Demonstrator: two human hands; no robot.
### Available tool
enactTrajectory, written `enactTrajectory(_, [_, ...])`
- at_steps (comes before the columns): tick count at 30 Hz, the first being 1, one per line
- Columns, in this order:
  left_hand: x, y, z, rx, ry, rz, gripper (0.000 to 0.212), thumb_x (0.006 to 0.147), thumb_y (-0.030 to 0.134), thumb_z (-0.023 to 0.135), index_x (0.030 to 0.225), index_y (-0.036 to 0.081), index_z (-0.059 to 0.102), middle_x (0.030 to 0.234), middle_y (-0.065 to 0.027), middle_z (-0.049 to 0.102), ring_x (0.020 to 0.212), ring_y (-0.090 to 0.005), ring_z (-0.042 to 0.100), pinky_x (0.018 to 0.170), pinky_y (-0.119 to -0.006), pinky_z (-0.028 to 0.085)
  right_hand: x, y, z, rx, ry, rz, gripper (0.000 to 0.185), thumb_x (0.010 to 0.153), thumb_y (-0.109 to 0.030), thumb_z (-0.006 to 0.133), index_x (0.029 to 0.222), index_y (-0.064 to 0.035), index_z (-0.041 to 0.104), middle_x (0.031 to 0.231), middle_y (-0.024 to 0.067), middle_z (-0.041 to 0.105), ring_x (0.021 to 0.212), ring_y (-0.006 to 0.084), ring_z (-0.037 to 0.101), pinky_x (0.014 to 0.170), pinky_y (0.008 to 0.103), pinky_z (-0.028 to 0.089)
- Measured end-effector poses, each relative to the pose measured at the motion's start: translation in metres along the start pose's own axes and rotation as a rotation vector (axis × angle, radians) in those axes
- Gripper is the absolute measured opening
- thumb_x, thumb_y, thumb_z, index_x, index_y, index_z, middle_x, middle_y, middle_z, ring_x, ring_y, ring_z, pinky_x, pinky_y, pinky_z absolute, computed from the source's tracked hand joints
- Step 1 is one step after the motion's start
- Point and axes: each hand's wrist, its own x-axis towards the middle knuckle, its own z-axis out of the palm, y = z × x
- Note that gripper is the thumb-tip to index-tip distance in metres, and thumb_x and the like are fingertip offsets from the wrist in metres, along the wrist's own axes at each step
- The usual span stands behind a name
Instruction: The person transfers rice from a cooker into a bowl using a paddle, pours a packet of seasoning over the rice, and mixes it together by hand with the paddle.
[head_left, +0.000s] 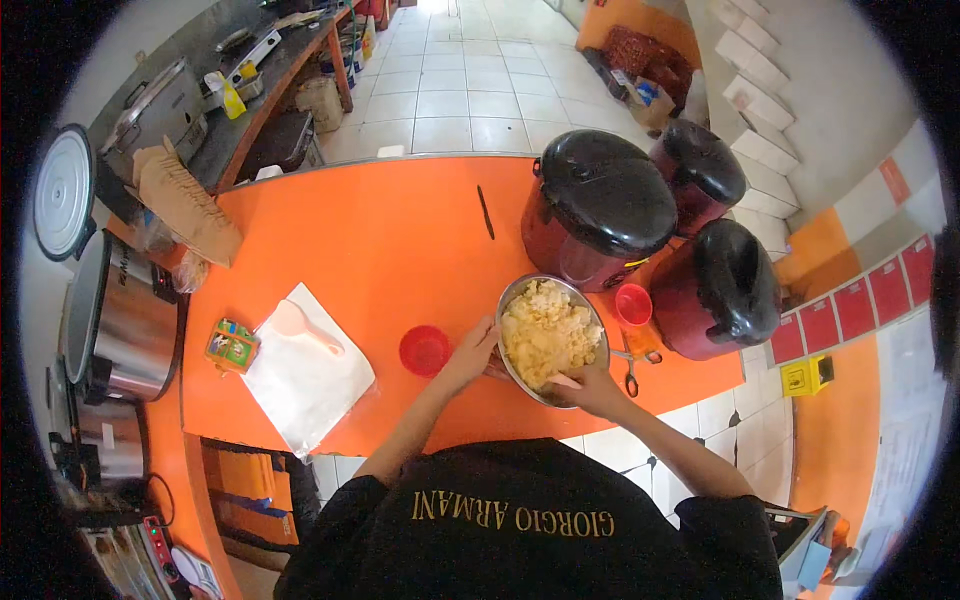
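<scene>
A steel bowl (512, 373) full of yellowish rice (551, 330) is at the near edge of the orange table (360, 225). My left hand (474, 352) holds the bowl's left rim. My right hand (592, 391) grips the pale handle of a utensil (564, 381) whose far end is hidden in the rice. Left of the bowl stands a small red bowl (425, 351). To the right are a red cup (633, 304) and a pair of scissors (632, 371), partly under the bowl's side.
Dark red, black-lidded rice containers (600, 202) stand at the right. A black pen (486, 212) lies towards the back. At the left, a pale rice paddle (306, 327) rests on white sheets (307, 390) beside a small colourful box (232, 346). Large steel cookers (139, 315) line the far left.
</scene>
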Motion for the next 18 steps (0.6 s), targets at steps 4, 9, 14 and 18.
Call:
enactTrajectory(4, [-0.003,-0.003,-0.01,0.019,0.015,0.035,0.033,0.093,0.033,0.035,0.117,0.009,0.036,0.096,-0.0093,0.055,0.074,-0.0222,0.062,0.061,-0.037,0.056,0.004,-0.033,-0.021,0.699,-0.278,0.436,0.028,0.084,-0.028,0.056,0.089,0.0002,0.057,0.055,-0.0037,0.047,0.043,0.0037,0.039,0.037,0.0166,0.03])
enactTrajectory(9, [-0.005,-0.018,-0.017,0.077,0.107,0.094,0.027,0.094,0.03,0.033,0.103,0.006,0.042,0.083,-0.0074,0.055,0.064,-0.0183,0.061,0.057,-0.034,0.055,0.009,0.013,-0.023,1.046,-0.349,0.615,0.031,0.088,-0.031,0.051,0.095,-0.001,0.053,0.051,-0.0093,0.033,0.039,-0.0005,0.029,0.032,0.0132,0.019])
enactTrajectory(14, [0.008,-0.065,-0.049,0.34,0.153,0.187,0.024,0.094,0.028,0.035,0.097,0.006,0.043,0.082,-0.0054,0.051,0.072,-0.0147,0.057,0.063,-0.032,0.052,0.013,0.051,-0.037,1.281,-0.493,0.622,0.029,0.088,-0.033,0.05,0.093,-0.0044,0.051,0.053,-0.0059,0.037,0.039,0.0011,0.032,0.032,0.0135,0.022])
enactTrajectory(18, [-0.002,-0.041,-0.027,0.204,0.182,0.087,0.021,0.093,0.024,0.037,0.093,0.004,0.044,0.08,-0.006,0.048,0.083,-0.014,0.05,0.074,-0.029,0.042,0.0,0.049,-0.052,1.33,-0.523,0.593,0.031,0.089,-0.035,0.049,0.088,-0.0036,0.052,0.05,-0.0052,0.038,0.04,0.0014,0.034,0.031,0.0143,0.021])
